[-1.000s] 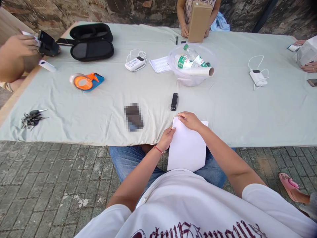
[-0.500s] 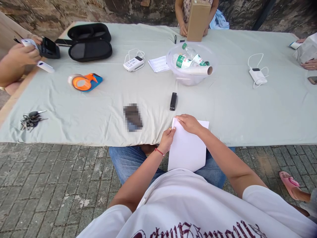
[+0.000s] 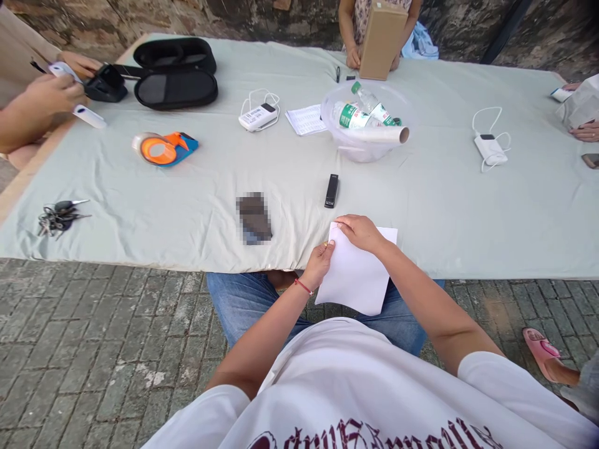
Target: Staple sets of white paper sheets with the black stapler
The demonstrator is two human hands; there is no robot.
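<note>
White paper (image 3: 356,277) lies partly on the near table edge and hangs over my lap; whether it is one sheet or several I cannot tell. My left hand (image 3: 320,262) pinches its left edge, thumb on top. At the upper left corner, my right hand (image 3: 359,232) grips the paper with its fingers bent over the edge. Just beyond the hands rests a black stapler (image 3: 331,191). To the left of them is a dark, blurred-out flat object (image 3: 254,218).
A clear plastic bowl (image 3: 344,151) holds bottles and a roll. Around it are printed sheets (image 3: 306,120), white corded devices (image 3: 258,117), an orange-blue tape dispenser (image 3: 163,149), keys (image 3: 60,217) and an open black case (image 3: 176,90). Other people sit left, right and opposite, one behind a cardboard box (image 3: 382,43).
The paper's lower edge has curled and shifted slightly, while both hands keep their grip at its upper left. The view has moved a little. The person on the left has shifted their hands.
</note>
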